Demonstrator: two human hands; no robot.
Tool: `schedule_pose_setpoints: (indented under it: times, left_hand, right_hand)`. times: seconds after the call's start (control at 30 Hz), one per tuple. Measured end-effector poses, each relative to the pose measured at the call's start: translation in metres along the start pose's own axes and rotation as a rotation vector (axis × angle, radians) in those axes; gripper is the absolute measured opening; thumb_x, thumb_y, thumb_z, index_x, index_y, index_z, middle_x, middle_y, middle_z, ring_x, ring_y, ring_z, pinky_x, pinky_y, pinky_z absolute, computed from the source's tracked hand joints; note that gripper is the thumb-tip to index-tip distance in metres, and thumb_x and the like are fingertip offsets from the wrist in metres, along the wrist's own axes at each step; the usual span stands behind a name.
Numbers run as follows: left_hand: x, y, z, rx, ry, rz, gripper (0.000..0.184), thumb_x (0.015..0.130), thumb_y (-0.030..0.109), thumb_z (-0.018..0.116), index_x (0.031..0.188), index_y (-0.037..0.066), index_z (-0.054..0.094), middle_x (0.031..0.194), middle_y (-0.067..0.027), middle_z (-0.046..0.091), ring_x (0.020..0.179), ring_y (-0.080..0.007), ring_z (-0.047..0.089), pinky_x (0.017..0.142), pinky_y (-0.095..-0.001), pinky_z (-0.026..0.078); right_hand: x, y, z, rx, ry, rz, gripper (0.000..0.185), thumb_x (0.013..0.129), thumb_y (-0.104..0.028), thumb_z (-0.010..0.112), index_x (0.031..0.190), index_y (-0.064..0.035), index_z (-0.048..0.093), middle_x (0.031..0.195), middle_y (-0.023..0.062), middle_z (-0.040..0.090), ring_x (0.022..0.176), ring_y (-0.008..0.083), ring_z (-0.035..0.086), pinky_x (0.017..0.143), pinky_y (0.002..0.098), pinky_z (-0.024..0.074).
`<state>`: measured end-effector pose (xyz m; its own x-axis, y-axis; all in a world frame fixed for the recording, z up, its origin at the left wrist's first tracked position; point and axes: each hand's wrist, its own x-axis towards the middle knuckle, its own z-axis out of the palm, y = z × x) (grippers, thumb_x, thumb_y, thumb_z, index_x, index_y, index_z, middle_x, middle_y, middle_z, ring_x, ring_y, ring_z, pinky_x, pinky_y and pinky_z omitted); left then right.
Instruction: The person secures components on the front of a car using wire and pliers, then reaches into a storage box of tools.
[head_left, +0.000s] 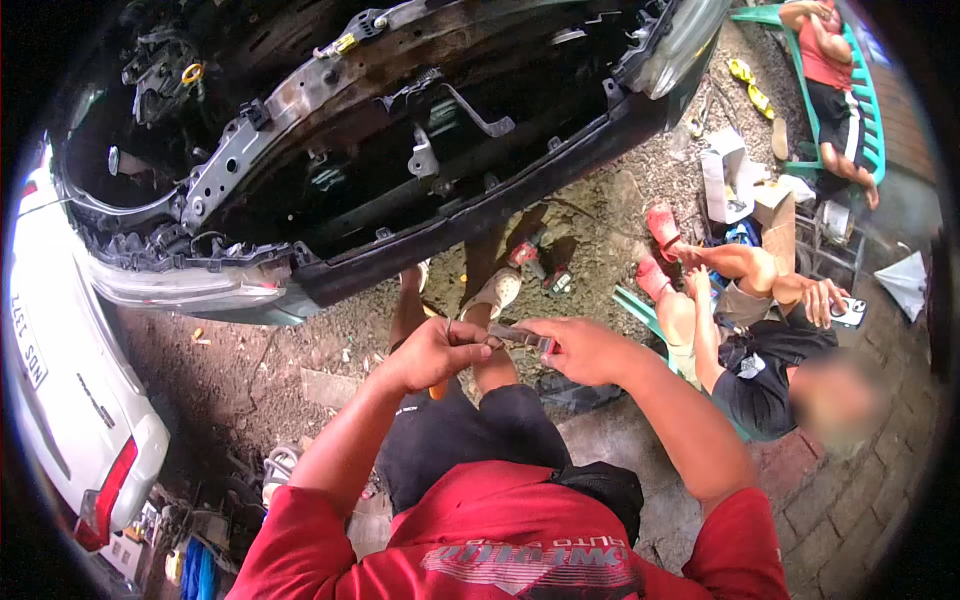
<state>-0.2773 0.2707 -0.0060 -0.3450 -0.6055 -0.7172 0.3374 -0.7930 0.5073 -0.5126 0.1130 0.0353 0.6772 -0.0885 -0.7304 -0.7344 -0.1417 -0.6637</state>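
Hands, two: right hand point(585, 350) closed round one end of a metal tool point(522, 337), left hand point(435, 357) with thumb and finger pinched at the other end, anything between them too small to tell. Metal tool, one: bridging the gap between the hands. Cars, two: dark car point(500, 220), its bumper edge ahead of and apart from both hands; white car point(90, 400), far left across open dirt ground point(255, 365); other people, two, seated at right point(830, 90) point(765, 365).
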Motion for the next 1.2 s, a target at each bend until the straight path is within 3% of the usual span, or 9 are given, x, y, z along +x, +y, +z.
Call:
schedule_pose_setpoints:
  times: [0.17, 0.37, 0.53, 0.67, 0.77, 0.87, 1.0, 1.13, 1.2]
  left_hand:
    - [-0.003, 0.004, -0.003, 0.07, 0.025, -0.057, 0.022, 0.098, 0.016, 0.076, 0.115, 0.002, 0.078, 0.077, 0.0099, 0.063, 0.064, -0.0003, 0.045, 0.056, -0.022, 0.035]
    - [-0.002, -0.009, -0.002, 0.035, 0.061, 0.032, 0.019, 0.098, 0.015, 0.075, 0.11, 0.0, 0.078, 0.076, 0.0086, 0.062, 0.065, -0.0021, 0.047, 0.056, -0.0246, 0.037]
    - [0.002, -0.016, 0.01, 0.189, 0.182, -0.062, 0.021, 0.096, 0.018, 0.074, 0.106, 0.0, 0.078, 0.072, 0.0063, 0.06, 0.065, -0.0045, 0.047, 0.056, -0.0278, 0.037]
    - [0.011, -0.013, 0.017, 0.268, 0.3, -0.176, 0.021, 0.095, 0.019, 0.073, 0.101, -0.001, 0.078, 0.072, 0.0016, 0.063, 0.064, -0.0062, 0.05, 0.058, -0.0282, 0.043]
    - [0.02, -0.014, 0.013, 0.083, 0.311, -0.164, 0.019, 0.096, 0.019, 0.073, 0.101, 0.001, 0.076, 0.067, 0.0053, 0.055, 0.059, -0.0077, 0.045, 0.055, -0.0294, 0.036]
    - [0.041, -0.017, 0.001, -0.107, 0.337, -0.117, 0.018, 0.097, 0.015, 0.072, 0.109, 0.002, 0.073, 0.072, 0.0035, 0.059, 0.058, -0.0076, 0.047, 0.053, -0.0274, 0.036]
    - [0.049, 0.0, -0.006, -0.394, 0.417, 0.007, 0.026, 0.098, 0.011, 0.069, 0.123, 0.006, 0.062, 0.086, -0.0007, 0.065, 0.06, -0.0054, 0.048, 0.05, -0.0233, 0.035]
    - [0.06, 0.002, -0.012, -0.62, 0.415, 0.051, 0.018, 0.098, 0.011, 0.069, 0.114, 0.009, 0.06, 0.086, -0.002, 0.067, 0.059, -0.0065, 0.051, 0.05, -0.0234, 0.039]
    - [0.065, 0.006, -0.012, -0.622, 0.42, 0.05, 0.014, 0.1, 0.012, 0.067, 0.111, 0.007, 0.061, 0.086, -0.0022, 0.065, 0.059, -0.0072, 0.052, 0.05, -0.0236, 0.04]
  right_hand:
    - [-0.002, -0.01, -0.004, -0.038, -0.05, 0.059, 0.057, 0.094, -0.011, 0.066, 0.149, -0.0141, 0.052, 0.122, 0.0218, 0.068, 0.106, 0.0387, 0.068, 0.091, 0.045, 0.0545]
    - [0.0, -0.016, 0.012, -0.074, 0.01, 0.108, 0.048, 0.095, -0.012, 0.065, 0.142, -0.0123, 0.058, 0.107, 0.0184, 0.073, 0.099, 0.0415, 0.07, 0.086, 0.0474, 0.0557]
    - [0.007, -0.03, 0.023, -0.533, 0.099, 0.189, 0.024, 0.092, -0.015, 0.063, 0.114, -0.0048, 0.063, 0.094, 0.0188, 0.072, 0.094, 0.0406, 0.071, 0.08, 0.0488, 0.0579]
    - [0.022, -0.017, 0.032, -0.735, 0.244, 0.114, 0.018, 0.092, -0.016, 0.064, 0.105, -0.0042, 0.06, 0.093, 0.0187, 0.071, 0.091, 0.0396, 0.071, 0.077, 0.0487, 0.0579]
    - [0.031, -0.01, 0.018, -0.697, 0.196, 0.111, 0.028, 0.09, -0.013, 0.064, 0.118, -0.0056, 0.062, 0.098, 0.0198, 0.071, 0.091, 0.0412, 0.07, 0.08, 0.0486, 0.0573]
    - [0.036, 0.004, -0.001, -0.368, 0.276, 0.068, 0.054, 0.091, -0.007, 0.067, 0.144, -0.0123, 0.055, 0.106, 0.0223, 0.069, 0.1, 0.0433, 0.068, 0.09, 0.047, 0.0545]
    - [0.036, -0.013, -0.012, 0.034, 0.457, 0.2, 0.045, 0.091, -0.002, 0.067, 0.134, -0.0063, 0.057, 0.105, 0.0206, 0.069, 0.095, 0.0358, 0.069, 0.085, 0.0423, 0.0535]
    - [0.05, -0.011, 0.006, 0.083, 0.556, 0.122, 0.03, 0.085, -0.007, 0.074, 0.111, -0.0033, 0.061, 0.097, 0.0169, 0.065, 0.086, 0.0319, 0.065, 0.078, 0.0395, 0.0526]
    - [0.057, -0.014, 0.013, 0.054, 0.558, 0.027, 0.035, 0.084, -0.008, 0.075, 0.114, -0.0027, 0.06, 0.101, 0.0182, 0.065, 0.093, 0.0367, 0.065, 0.08, 0.0423, 0.0528]
